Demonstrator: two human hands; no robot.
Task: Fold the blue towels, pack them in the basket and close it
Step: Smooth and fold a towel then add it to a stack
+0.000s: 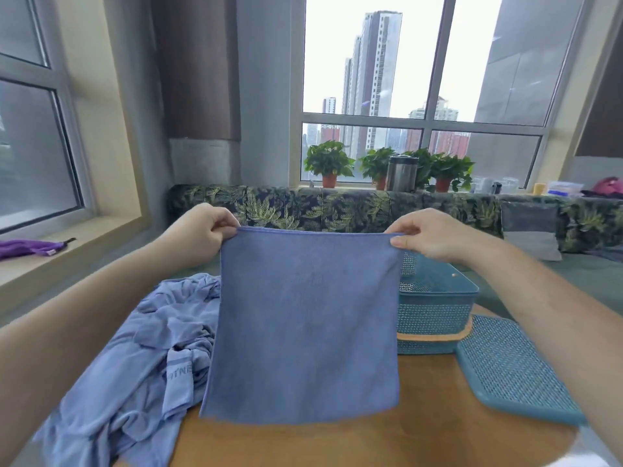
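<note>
On the windowsill at far left lies a purple cloth [30, 247]. Lower down, a crumpled heap of blue towels [135, 348] covers the left side of the wooden table [404, 439]. The left hand [202, 227] pinches the top left corner of a single blue towel [303, 325], which hangs flat and spread wide over the table's middle. The right hand [435, 234] pinches its top right corner, so the hands are well apart with the upper hem taut between them. Partly behind the towel's right edge stands the open teal basket [438, 308]. Just beside it, farther right, the perforated lid [512, 369] lies flat on the table.
</note>
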